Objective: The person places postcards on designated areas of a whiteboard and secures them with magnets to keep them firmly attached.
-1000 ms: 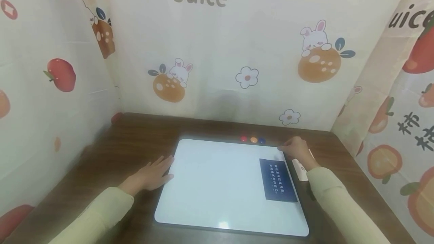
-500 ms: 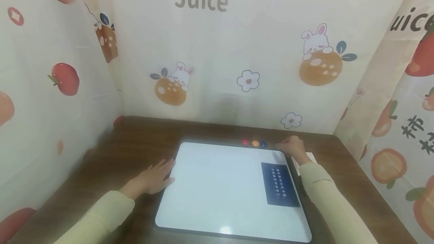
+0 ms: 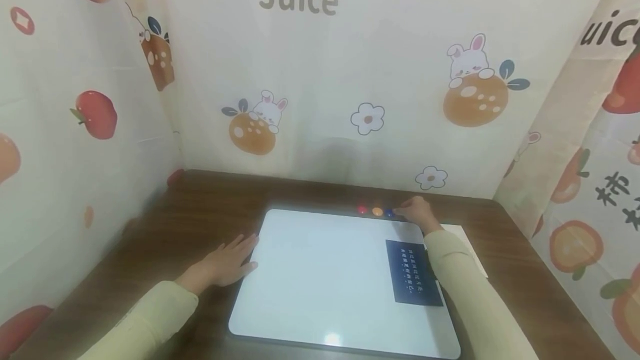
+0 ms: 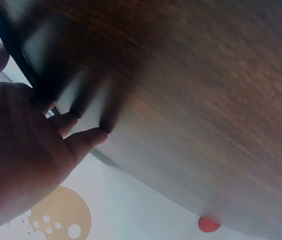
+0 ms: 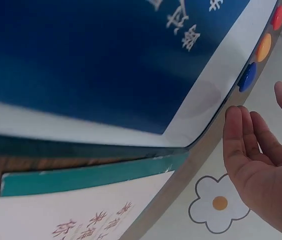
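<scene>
A whiteboard (image 3: 310,276) with rounded corners lies on the table, and a dark blue card (image 3: 400,288) with white writing rests along its right side. My left hand (image 3: 227,260) touches the board's left edge with extended fingers. In the left wrist view this hand (image 4: 26,150) has its fingertips at the tabletop. Beyond the board's far edge, my right hand (image 3: 419,213) is beside a blue button magnet (image 3: 389,213). The right wrist view has the thumb and fingers of that hand (image 5: 266,165) apart, holding nothing, just short of the blue magnet (image 5: 248,77).
An orange magnet (image 3: 377,211) and a red magnet (image 3: 361,210) sit in a row left of the blue one. Right of the board lie a white card (image 5: 31,215) with writing and a green-edged piece (image 5: 81,180). Printed curtains (image 3: 310,71) surround the wooden table (image 3: 220,199).
My right hand has moved left from the board's far right corner to the blue magnet, uncovering more of the white card. My left hand has stayed at the board's edge.
</scene>
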Demonstrator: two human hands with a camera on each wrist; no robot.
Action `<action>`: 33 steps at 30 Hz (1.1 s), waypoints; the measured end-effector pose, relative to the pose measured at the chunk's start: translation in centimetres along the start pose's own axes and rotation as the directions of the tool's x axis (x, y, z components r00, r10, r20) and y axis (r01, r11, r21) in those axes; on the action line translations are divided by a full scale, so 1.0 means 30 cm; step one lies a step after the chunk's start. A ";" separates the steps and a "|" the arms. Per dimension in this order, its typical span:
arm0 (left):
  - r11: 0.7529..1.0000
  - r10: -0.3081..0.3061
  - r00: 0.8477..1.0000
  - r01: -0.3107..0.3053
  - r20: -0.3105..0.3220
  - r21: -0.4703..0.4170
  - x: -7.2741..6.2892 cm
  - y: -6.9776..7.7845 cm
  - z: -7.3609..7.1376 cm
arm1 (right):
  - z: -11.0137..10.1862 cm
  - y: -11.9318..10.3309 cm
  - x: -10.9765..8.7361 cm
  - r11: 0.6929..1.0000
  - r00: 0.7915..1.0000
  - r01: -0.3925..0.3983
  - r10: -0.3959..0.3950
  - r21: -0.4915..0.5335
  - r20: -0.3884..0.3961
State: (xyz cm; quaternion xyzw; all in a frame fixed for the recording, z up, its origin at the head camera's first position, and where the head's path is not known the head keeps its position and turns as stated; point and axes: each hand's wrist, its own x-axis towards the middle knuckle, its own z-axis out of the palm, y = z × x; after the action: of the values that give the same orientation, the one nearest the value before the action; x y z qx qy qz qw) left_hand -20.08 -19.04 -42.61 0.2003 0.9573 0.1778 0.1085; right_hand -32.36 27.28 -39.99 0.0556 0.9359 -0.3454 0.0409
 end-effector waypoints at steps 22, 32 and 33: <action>1.000 0.007 1.000 -0.007 0.004 0.006 0.007 -0.001 0.008 | 0.083 -0.022 0.064 0.999 0.999 -0.034 0.033 -0.042 -0.023; 1.000 -0.004 1.000 0.004 -0.002 0.007 0.005 0.002 0.003 | 0.086 -0.020 0.072 0.999 0.999 -0.024 0.022 -0.035 -0.047; 1.000 -0.006 1.000 0.006 -0.001 0.006 0.003 0.003 0.001 | 0.087 -0.020 0.073 0.999 0.998 -0.023 0.022 -0.033 -0.051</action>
State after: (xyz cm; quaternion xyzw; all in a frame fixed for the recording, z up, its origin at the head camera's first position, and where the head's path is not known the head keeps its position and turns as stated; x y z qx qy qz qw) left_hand -20.13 -18.89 -42.62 0.1979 0.9584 0.1749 0.1079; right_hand -34.52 25.29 -41.84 0.0741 0.9417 -0.3275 0.0222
